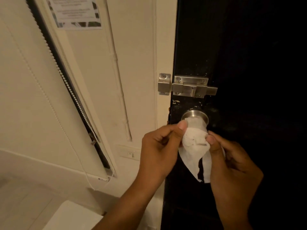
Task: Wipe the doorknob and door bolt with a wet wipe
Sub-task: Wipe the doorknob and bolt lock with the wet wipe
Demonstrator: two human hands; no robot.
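While both hands pinch wet wipe (195,143), left hand (159,146), right hand (232,165), wipe drapes doorknob (194,116), bolt (187,87) above

hands: my left hand (159,145) and right hand (232,165) both pinch the wipe (195,146), one on each side
wipe: white, draped over the front of the knob (194,115), lower end hanging loose below my thumbs, a few dark specks on it
knob: round, silver, only the top half shows above the wipe
bolt (191,87): steel, just above the knob, nothing touching it, seems slid toward the keeper (164,84) on the frame
door (249,63): black, chipped paint around the hardware
left side: cream wall (136,55), paper notice (74,10) up top, blind (33,97) with a bead cord, switch (129,153) low by my left hand
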